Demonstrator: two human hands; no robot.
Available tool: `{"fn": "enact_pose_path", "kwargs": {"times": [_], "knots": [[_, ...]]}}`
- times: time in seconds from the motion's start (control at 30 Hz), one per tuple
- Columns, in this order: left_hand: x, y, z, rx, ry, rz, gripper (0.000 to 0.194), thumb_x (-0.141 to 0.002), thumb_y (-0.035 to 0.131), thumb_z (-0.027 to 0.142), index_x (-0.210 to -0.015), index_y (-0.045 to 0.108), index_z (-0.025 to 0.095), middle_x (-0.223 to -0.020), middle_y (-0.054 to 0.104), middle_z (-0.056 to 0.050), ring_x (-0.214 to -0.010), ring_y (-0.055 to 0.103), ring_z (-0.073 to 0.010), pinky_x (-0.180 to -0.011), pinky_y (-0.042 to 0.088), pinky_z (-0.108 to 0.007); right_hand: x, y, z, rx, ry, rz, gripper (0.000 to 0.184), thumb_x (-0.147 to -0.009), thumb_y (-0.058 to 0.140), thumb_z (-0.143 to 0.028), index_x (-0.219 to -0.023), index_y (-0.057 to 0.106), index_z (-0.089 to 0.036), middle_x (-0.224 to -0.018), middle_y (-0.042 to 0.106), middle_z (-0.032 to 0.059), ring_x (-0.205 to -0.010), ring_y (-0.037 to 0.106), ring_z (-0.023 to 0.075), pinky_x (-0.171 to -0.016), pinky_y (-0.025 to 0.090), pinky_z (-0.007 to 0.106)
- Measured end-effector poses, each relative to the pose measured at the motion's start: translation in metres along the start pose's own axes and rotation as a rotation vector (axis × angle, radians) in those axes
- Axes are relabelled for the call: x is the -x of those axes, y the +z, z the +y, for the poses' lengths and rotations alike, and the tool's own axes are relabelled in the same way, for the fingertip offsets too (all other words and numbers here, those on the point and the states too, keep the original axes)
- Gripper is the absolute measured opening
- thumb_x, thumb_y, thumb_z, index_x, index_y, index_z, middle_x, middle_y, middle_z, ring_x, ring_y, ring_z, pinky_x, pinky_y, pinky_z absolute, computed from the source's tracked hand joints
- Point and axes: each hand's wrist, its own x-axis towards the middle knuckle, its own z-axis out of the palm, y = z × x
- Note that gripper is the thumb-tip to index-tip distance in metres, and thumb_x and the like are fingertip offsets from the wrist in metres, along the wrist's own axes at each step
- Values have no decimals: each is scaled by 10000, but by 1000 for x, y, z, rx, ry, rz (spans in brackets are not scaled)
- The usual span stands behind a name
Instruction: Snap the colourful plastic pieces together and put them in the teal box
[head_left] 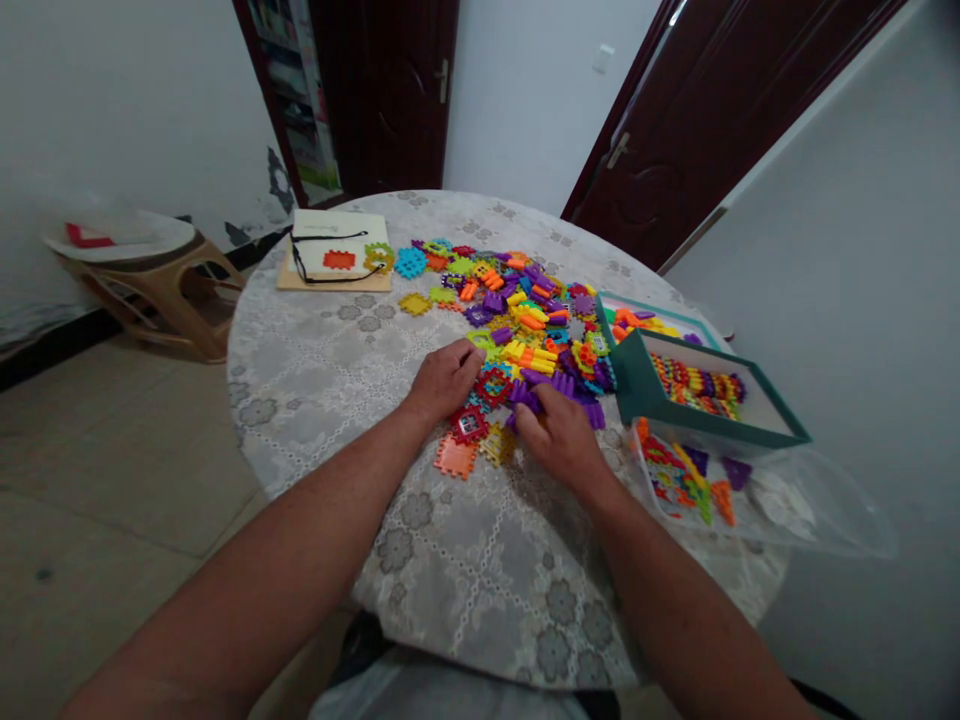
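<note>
Pieces (525,312) of bright toothed and finger-shaped plastic, heaped loosely across the middle of the table (330,375). Left grip (448,378) at the near left edge of the heap, fingers curled close together beside a red ring piece (493,382); cannot tell whether closed on anything. Right grip (559,430) to the right of it, thumb and forefinger reaching among purple pieces (553,381); too small to tell whether pinched on one or just apart. Between both, toward the near side, a red square piece (470,424) with a pale centre, plus an orange square piece (456,456) and a yellow square piece (497,444), all flat. At far left, a pale board (339,228) with a dark cord (330,280), possibly an eyeglass strap, a red-orange plate (339,260) and a yellow-green ring (379,257); just beside, a blue piece (410,262). To the right, a green box (649,385) with multicoloured pieces inside, a shallow green-rimmed tray (705,325) behind, and a clear container (652,500) of more pieces in front.
</note>
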Motion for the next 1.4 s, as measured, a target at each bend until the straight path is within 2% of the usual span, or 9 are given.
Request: {"fn": "enact_pose_path", "kwargs": {"times": [0.17, 0.4, 0.63, 0.83, 0.97, 1.07, 1.17, 1.3, 1.4], "knots": [[1, 0, 0, 5, 6, -12, 363, -1032, 460, 435, -776, 616, 231, -782, 704, -13, -759, 631, -207, -747, 454, -331, -2, -16, 11, 162, 36, -102, 200, -936, 556, -297, -1073, 676, -214, -816, 680, 39, -716, 596, 207, -659, 386, 293], [0, 1, 1, -6, -17, -17, 367, -1039, 474, 441, -786, 639, 232, -771, 710, -7, -764, 641, -208, -739, 457, -330, 7, 4, -1, 528, 8, -111, 167, -928, 592, -182, -1088, 639, -188, -1012, 696, 142, -812, 652, 246, -681, 449, 327], [0, -1, 0, -10, -17, -18, 358, -1044, 489, 439, -800, 649, 231, -770, 715, 3, -753, 652, -198, -740, 444, -324, 9, 18, -14, 380, 14, -112, 205, -1028, 632, -354, -1130, 630, -176, -1124, 641, 169, -1024, 635, 300, -872, 531, 397], [1, 0, 0, -65, -7, -42, 315, -1031, 519, 448, -867, 678, 231, -818, 730, -7, -784, 657, -206, -778, 480, -328, 11, 25, -14, 283, -14, -110, 96, -1024, 616, -250, -1105, 620, -199, -1148, 636, 141, -1057, 619, 277, -893, 523, 381], [3, 4, -1, -104, 110, -91, 238, -988, 587, 400, -1079, 732, 234, -1026, 742, -52, -991, 690, -237, -931, 540, -364, 11, 24, -14, 191, -27, -105, 141, -972, 631, -185, -1111, 619, -211, -1181, 616, 111, -1020, 613, 241, -860, 513, 341], [4, 7, -4, -116, 221, -65, 358, -965, 607, 361, -1286, 714, 242, -1304, 657, -99, -1206, 653, -254, -1064, 534, -391, 11, 25, -12, 136, -45, -87, 172, -940, 628, -163, -1103, 621, -219, -1177, 614, 96, -1021, 612, 233, -860, 505, 330], [5, 9, -9, -157, 270, -105, 362, -980, 589, 355, -1304, 707, 243, -1334, 647, -105, -1239, 646, -258, -1108, 522, -407, 8, 25, -10, 68, -47, -63, 217, -904, 643, -147, -1108, 624, -218, -1168, 630, 83, -1041, 620, 227, -878, 501, 325], [4, 10, -15, -272, 299, -174, 305, -1008, 535, 358, -1227, 713, 241, -1233, 721, -106, -1194, 667, -286, -1093, 519, -446, 1, 9, -5, -159, -17, -42, 269, -853, 685, -128, -1098, 630, -224, -1085, 687, 37, -1039, 650, 207, -914, 510, 324], [6, 9, -14, -313, 304, -198, 280, -1010, 522, 360, -1190, 705, 249, -1185, 737, -103, -1143, 685, -285, -1041, 535, -433, -8, -19, 4, -340, 65, -40, 270, -870, 707, -202, -1130, 640, -235, -1034, 719, 12, -946, 669, 188, -867, 531, 323]]}}
